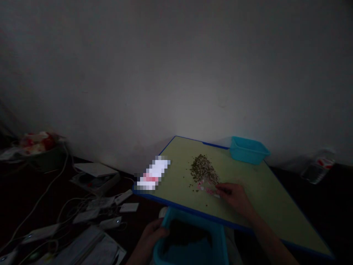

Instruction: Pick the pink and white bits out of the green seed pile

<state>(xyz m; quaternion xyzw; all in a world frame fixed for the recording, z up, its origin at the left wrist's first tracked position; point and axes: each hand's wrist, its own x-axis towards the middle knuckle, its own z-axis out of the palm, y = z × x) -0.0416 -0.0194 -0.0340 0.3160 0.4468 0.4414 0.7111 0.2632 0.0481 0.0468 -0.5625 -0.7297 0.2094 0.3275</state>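
Note:
My left hand [151,235] grips the left rim of a blue plastic bin [224,239], thumb over the edge. The bin is just below the near edge of a small table [256,198], with dark loose material [187,232] inside. Over the tabletop, the fingers of my right hand [235,197] are pinched on a thin clear plastic piece with pink print [208,187]; its exact kind is unclear. That piece lies against the near side of a pile of small brown grains [203,167], with several strays scattered around.
A second blue bin [249,151] stands at the table's back right corner. On the left side lies a bright, blurred-out phone-like object [153,175]. White cables and power adapters [110,222] clutter the dark area at left. A pale wall [176,73] rises behind.

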